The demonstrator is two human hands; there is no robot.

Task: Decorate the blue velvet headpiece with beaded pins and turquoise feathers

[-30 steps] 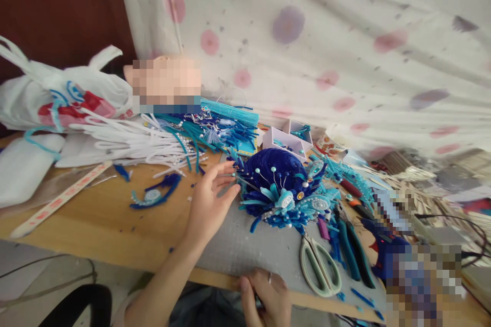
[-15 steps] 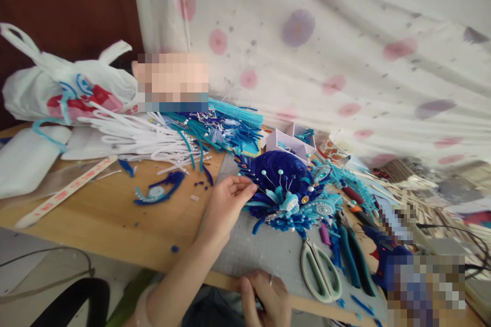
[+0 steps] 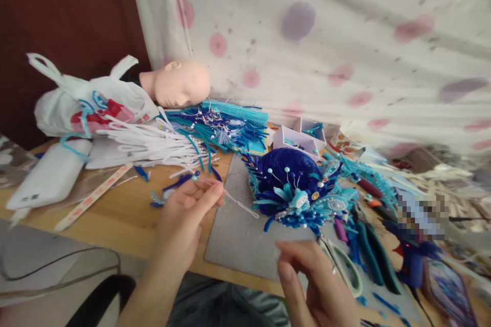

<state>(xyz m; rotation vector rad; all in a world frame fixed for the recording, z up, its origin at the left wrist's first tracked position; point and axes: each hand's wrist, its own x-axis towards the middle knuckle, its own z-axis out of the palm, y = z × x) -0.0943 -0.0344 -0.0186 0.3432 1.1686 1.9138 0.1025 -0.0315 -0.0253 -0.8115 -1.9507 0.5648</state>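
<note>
My left hand [image 3: 184,212] pinches a thin beaded wire [image 3: 243,205] between thumb and fingertips. Small blue beads show at its far end, and its twisted, looped end points right over the grey mat [image 3: 230,235]. My right hand [image 3: 316,278] hovers at the mat's front edge, fingers bent, thumb and forefinger apart, with nothing visible in it. Beyond both hands sits a dark blue rounded headpiece [image 3: 287,168] with light-blue petals, pearls and beaded wire stems. Partly behind my right hand lie pale green scissors [image 3: 347,271].
Teal-handled pliers [image 3: 372,250] and a blue glue gun [image 3: 412,260] lie at the right. Behind are lilac boxes [image 3: 297,142], blue tassels [image 3: 233,117], a mannequin head [image 3: 184,82] and white stems [image 3: 149,143]. A flat stick [image 3: 94,196] lies left, near a white device [image 3: 49,176].
My left hand has drawn back left from the headpiece, now showing the beaded wire. My right hand has risen and moved right, from the table edge towards the scissors. The view has shifted slightly.
</note>
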